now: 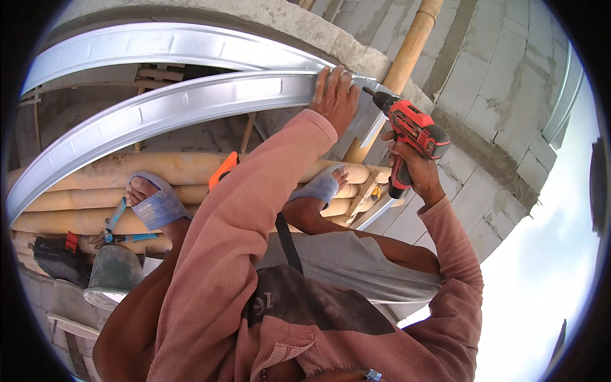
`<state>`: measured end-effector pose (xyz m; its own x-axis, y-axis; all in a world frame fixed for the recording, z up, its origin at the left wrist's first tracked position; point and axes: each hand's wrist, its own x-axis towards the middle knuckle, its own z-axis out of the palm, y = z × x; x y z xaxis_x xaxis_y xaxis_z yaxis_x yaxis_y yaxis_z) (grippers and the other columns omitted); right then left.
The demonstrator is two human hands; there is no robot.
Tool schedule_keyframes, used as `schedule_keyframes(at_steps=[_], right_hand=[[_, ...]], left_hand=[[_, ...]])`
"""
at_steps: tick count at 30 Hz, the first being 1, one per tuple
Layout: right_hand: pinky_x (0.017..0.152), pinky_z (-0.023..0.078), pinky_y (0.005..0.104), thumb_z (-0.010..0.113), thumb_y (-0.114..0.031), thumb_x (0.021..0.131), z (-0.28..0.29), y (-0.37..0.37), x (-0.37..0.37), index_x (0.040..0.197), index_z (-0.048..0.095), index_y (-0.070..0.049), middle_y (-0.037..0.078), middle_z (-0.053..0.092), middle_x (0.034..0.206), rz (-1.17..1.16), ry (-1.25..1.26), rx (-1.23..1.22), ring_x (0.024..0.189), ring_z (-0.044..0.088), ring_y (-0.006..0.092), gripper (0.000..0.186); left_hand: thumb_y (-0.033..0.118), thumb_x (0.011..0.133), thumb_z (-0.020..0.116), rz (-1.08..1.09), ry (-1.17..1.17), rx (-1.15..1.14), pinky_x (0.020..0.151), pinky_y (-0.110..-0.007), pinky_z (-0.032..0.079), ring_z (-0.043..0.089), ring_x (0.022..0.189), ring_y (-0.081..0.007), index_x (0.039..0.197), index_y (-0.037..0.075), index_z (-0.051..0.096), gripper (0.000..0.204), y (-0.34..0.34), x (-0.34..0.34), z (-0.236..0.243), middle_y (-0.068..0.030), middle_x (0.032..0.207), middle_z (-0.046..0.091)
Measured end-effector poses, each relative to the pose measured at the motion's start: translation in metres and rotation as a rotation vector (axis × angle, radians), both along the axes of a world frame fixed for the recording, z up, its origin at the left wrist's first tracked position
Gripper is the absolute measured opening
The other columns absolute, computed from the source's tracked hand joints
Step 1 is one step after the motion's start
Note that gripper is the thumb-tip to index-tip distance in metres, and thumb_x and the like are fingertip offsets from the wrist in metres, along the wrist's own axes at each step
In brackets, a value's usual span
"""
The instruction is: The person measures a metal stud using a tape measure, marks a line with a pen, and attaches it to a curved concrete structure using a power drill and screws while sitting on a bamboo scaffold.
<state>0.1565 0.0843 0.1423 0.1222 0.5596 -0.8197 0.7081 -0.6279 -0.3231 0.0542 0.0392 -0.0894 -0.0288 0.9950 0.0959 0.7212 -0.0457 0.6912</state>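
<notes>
My right hand [417,170] is wrapped round the grip of a red and black cordless drill [417,127]. The drill's dark chuck points up and left, toward the place where two silvery metal channels meet. Over the end of the nearer metal channel [191,102] lies my left hand [336,95], gripping it with the fingers over its upper edge. The farther metal channel [146,43] runs above it and joins it close to my left hand. My left palm and thumb are hidden, and so is whatever lies under them.
My sandalled feet stand on bamboo poles [95,219]. A bamboo upright [414,41] rises beyond the channels, beside a grey block wall [490,83]. Blue-handled snips [130,237], a dark bucket [116,274] and an orange object [224,168] are near my feet. Open sky shows at right.
</notes>
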Motion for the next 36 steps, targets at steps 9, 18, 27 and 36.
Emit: schedule_keyframes(at_steps=[9, 18, 27, 36], right_hand=[[0.084, 0.055, 0.0399, 0.077, -0.017, 0.087, -0.005, 0.001, 0.051, 0.127, 0.064, -0.003, 0.016, 0.073, 0.106, 0.710, -0.030, 0.311, 0.089, 0.070, 0.0339, 0.044], [0.058, 0.052, 0.0291, 0.064, -0.005, 0.087, 0.007, 0.014, 0.044, 0.122, 0.065, -0.001, 0.008, 0.073, 0.107, -0.035, 0.154, 0.087, 0.067, 0.063, 0.0141, 0.035], [0.063, 0.058, 0.0343, 0.058, -0.002, 0.086, -0.002, 0.014, 0.063, 0.136, 0.054, 0.004, 0.018, 0.070, 0.117, -0.226, 0.255, 0.062, 0.065, 0.064, 0.0174, 0.050], [0.060, 0.053, 0.0292, 0.064, -0.006, 0.082, 0.003, 0.015, 0.042, 0.125, 0.064, 0.001, 0.011, 0.073, 0.113, 0.095, 0.075, 0.104, 0.067, 0.062, 0.0142, 0.044]], left_hand=[[0.030, 0.082, 0.079, 0.031, -0.135, 0.078, 0.117, -0.062, 0.022, 0.032, 0.146, -0.0379, 0.134, 0.009, 0.056, 0.060, 0.021, -0.021, 0.030, -0.0152, 0.139, 0.048], [0.038, 0.092, 0.070, 0.333, -0.826, -0.735, 0.105, -0.050, 0.047, 0.055, 0.126, -0.0435, 0.131, 0.002, 0.053, 0.057, -0.038, 0.051, 0.059, -0.0256, 0.131, 0.055], [0.042, 0.110, 0.040, 0.278, -0.944, -0.859, 0.099, -0.059, 0.048, 0.062, 0.109, -0.0550, 0.122, -0.002, 0.055, 0.048, -0.013, 0.059, 0.039, -0.0395, 0.110, 0.066], [0.056, 0.110, 0.030, 0.362, -1.152, -0.893, 0.095, -0.058, 0.046, 0.061, 0.112, -0.0560, 0.129, -0.006, 0.053, 0.068, -0.006, 0.090, 0.026, -0.0388, 0.112, 0.066]])
